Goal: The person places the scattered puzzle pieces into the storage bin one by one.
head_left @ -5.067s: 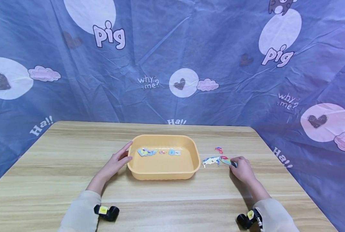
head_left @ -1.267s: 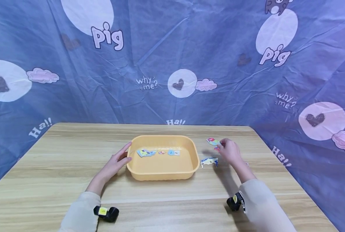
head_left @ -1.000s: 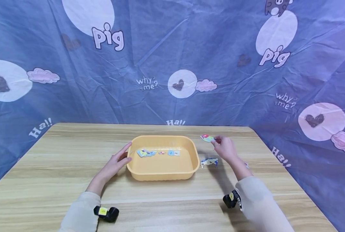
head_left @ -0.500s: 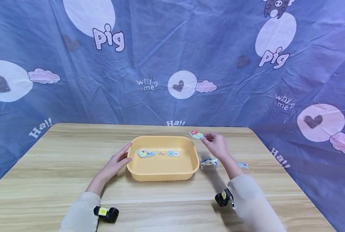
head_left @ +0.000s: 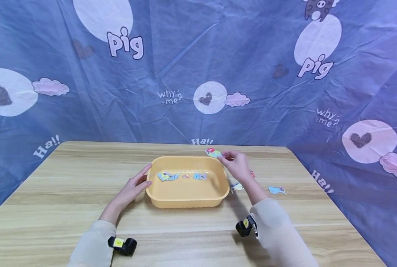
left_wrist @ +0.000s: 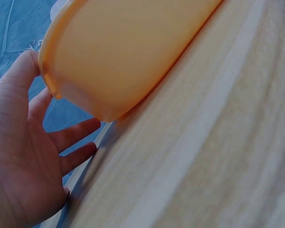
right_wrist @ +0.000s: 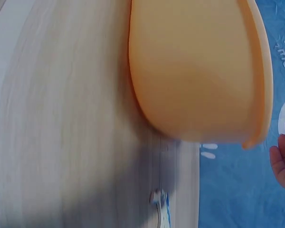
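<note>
Blue printed cloth behind a wooden counter [head_left: 68,193]. Left hand [head_left: 131,189] spread against tray [head_left: 185,198] at nine o'clock. Right hand [head_left: 236,165] pinching a piece [head_left: 213,152] over the two-o'clock rim. Four pieces [head_left: 181,175] inside already; three pieces [head_left: 276,190] left at three o'clock.

Staged recording booth. A wooden table [head_left: 68,193] stands enclosed by a blue cartoon-printed backdrop cloth [head_left: 185,55] on all sides

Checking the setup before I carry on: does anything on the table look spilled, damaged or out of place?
Nothing stands out. The yellow tray sits level, pieces lie flat inside it, and loose pieces lie flat on the table. The right hand pinches one piece.
</note>
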Available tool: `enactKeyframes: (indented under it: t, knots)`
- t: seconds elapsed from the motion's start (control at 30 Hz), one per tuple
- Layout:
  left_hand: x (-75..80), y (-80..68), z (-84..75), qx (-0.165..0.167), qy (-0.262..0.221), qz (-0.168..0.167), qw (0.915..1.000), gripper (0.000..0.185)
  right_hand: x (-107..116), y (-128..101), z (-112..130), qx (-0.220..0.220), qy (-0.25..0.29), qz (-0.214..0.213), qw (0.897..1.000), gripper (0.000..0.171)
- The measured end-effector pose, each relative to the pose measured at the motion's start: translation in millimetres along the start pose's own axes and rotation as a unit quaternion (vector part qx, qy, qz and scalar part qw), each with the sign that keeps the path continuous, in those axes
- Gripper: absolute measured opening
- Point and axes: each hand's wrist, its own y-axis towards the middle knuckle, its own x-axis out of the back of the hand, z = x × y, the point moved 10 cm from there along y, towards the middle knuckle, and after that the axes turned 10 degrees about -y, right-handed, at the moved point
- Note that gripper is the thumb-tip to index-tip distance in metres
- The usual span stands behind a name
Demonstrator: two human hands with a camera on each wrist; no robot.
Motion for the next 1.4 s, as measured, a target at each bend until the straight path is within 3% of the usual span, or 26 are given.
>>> enactKeyframes:
  t: [0.6,0.93,1.2,1.4]
  knots:
    - [1.1,0.6,0.4,-0.002,0.009,-0.004,0.9999,0.059,-47,-3,19,-0.020,0.041,0.045,0.998,0.018]
    - [0.7,-0.2,0.4,0.000,0.008,-0.005,1.0000,0.059,-67,-4,30,-0.004,0.042,0.054,0.998,0.014]
    - [-1.6,-0.7,-1.2,0.001,0.006,-0.003,1.0000,0.058,-85,-6,36,-0.026,0.039,0.085,0.995,0.017]
    - [0.1,0.1,0.4,0.000,0.010,-0.006,0.9999,0.059,-98,-7,45,-0.016,0.060,0.102,0.993,0.016]
